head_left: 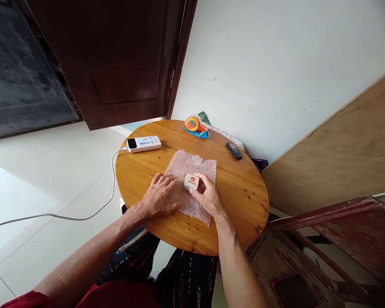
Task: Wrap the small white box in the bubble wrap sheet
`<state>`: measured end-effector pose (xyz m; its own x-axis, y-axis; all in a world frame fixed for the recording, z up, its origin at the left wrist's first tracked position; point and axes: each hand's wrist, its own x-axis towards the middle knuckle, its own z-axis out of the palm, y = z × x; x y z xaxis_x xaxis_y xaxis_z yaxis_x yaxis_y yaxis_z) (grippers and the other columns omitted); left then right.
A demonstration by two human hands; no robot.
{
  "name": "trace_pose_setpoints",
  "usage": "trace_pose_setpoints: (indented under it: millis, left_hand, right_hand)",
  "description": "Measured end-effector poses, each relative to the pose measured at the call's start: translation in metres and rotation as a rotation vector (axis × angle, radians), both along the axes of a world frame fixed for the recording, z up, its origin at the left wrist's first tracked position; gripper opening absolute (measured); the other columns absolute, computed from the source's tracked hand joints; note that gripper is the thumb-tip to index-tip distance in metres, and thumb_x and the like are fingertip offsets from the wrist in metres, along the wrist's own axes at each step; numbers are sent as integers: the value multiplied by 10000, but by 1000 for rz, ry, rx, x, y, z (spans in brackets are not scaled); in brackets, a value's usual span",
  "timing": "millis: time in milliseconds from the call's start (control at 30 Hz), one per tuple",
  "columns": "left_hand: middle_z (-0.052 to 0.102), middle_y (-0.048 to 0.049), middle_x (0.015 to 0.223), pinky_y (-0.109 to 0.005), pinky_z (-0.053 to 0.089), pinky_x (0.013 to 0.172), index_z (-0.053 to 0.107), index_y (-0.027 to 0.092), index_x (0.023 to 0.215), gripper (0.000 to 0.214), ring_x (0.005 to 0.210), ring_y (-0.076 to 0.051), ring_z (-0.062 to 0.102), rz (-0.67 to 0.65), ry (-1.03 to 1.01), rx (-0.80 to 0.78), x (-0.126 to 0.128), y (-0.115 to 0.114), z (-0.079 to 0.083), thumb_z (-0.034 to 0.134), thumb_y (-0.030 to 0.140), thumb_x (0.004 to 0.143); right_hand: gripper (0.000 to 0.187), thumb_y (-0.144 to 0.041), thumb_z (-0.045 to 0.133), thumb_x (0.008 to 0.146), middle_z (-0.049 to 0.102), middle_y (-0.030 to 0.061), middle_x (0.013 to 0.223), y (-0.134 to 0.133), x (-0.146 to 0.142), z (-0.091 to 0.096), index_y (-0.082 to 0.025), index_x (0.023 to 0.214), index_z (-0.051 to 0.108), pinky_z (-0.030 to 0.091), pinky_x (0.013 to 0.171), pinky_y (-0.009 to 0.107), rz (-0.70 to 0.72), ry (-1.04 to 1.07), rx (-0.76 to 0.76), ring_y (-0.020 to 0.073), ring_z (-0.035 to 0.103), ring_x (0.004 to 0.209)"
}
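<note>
A sheet of bubble wrap (192,161) lies spread on the round wooden table. My right hand (209,196) grips a small cream-coloured box (191,181) between thumb and fingers, over the middle of the sheet. Red print shows on the box's top face. My left hand (162,194) rests flat on the left part of the bubble wrap, fingers stretched out and slightly apart. Its fingertips are close to the left side of the box.
On the round table (244,205) stand an orange and blue tape dispenser (196,126) at the back and a white power bank (143,144) with a cable (112,171) at the left. A blurred dark object (234,151) lies back right. A worn wooden chair (327,248) is at the right.
</note>
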<state>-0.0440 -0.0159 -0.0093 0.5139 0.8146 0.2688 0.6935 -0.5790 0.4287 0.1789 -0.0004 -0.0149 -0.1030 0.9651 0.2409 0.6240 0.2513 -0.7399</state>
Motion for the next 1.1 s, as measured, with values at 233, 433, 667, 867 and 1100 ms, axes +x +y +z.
trace_pose_setpoints:
  millis: [233,433,667,867,1100]
  left_hand:
    - [517,-132,1442,-571,272,1166,606,229,1280,556,1387,-345,394,-94,82,54,-15,-16,6,681,221,729]
    - [634,-72,1322,-577,280,1160,701,218,849,199,1327,-286,490,-108,56,128,-5,-14,9,542,105,808]
    - [734,-61,1078,-467,420,1064,643,205,787,134,1060,-226,656,-60,-130,139,4,-6,19,545,115,800]
    - [709,-60,751,-344,508,757,664,188,804,116,759,-227,669,134,-150,13,20,11,33,549,184,790]
    - [713,-28,728,-288,483,672,685,197,789,131,687,-193,663,185,-199,-193,23,25,48,555,210,785]
  right_hand:
    - [492,-225,654,734,704,46,1121,-1,1,3,-264,1216,567,504,935,415,52,34,-35,252,651,1057]
    - [573,-209,660,726,682,69,1194,-4,-3,7,-259,1284,537,485,981,435,17,30,-27,259,635,1108]
    - [537,-191,677,720,686,79,1196,-4,-5,8,-242,1246,577,482,996,446,16,35,-10,266,632,1117]
    - [638,-501,666,812,610,104,1361,-9,11,21,-259,1381,506,490,1017,444,75,351,-190,273,597,1226]
    - [519,-496,739,740,668,84,1269,-17,15,47,-263,1192,632,448,1045,471,56,231,-141,293,603,1196]
